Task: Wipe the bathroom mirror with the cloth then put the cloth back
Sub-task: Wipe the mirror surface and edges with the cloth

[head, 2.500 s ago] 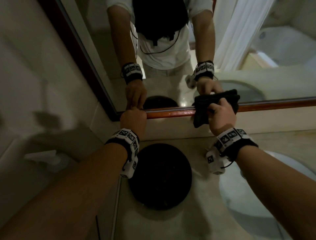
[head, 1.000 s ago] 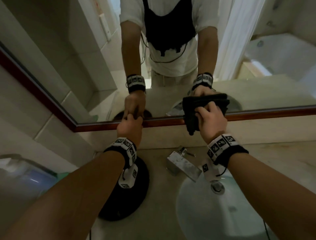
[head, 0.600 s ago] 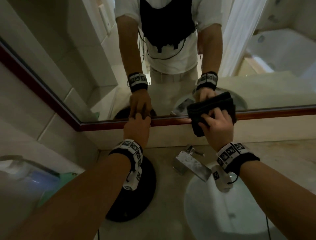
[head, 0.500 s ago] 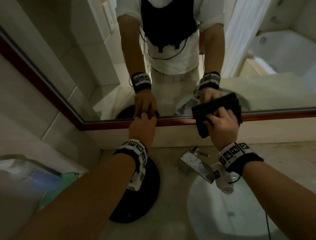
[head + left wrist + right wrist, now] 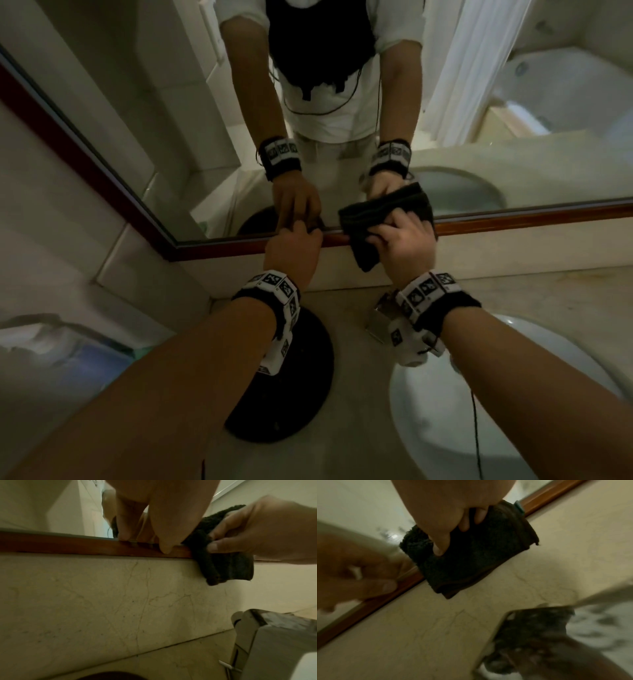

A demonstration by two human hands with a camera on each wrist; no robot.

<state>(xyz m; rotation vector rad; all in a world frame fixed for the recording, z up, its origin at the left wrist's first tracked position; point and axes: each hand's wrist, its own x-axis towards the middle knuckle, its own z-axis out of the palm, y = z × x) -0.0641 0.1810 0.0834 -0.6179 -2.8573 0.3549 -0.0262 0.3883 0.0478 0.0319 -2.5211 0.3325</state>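
Note:
The mirror [image 5: 191, 113] has a red-brown wooden frame [image 5: 513, 219]. My right hand [image 5: 406, 245] grips a folded dark cloth [image 5: 363, 236] and presses it against the glass and the bottom frame rail; the cloth's lower end hangs over the marble wall below. In the right wrist view, fingers [image 5: 440, 545] curl over the cloth [image 5: 476, 558]. My left hand [image 5: 294, 248] rests its fingertips on the frame rail just left of the cloth and holds nothing. In the left wrist view, its fingertips [image 5: 164, 547] touch the frame [image 5: 60, 543], with the cloth [image 5: 226, 568] right beside them.
Below the mirror lies a marble counter [image 5: 342, 455] with a round black dish [image 5: 294, 394] on it. Beside the dish are a white basin [image 5: 462, 411] and a square metal faucet [image 5: 274, 635]. A pale blue object [image 5: 51, 359] sits at the far left. The mirror reflects a person, a curtain and a tub.
My right hand has slid the cloth leftward along the mirror's bottom edge until it nearly meets my left hand. The left hand stays on the frame.

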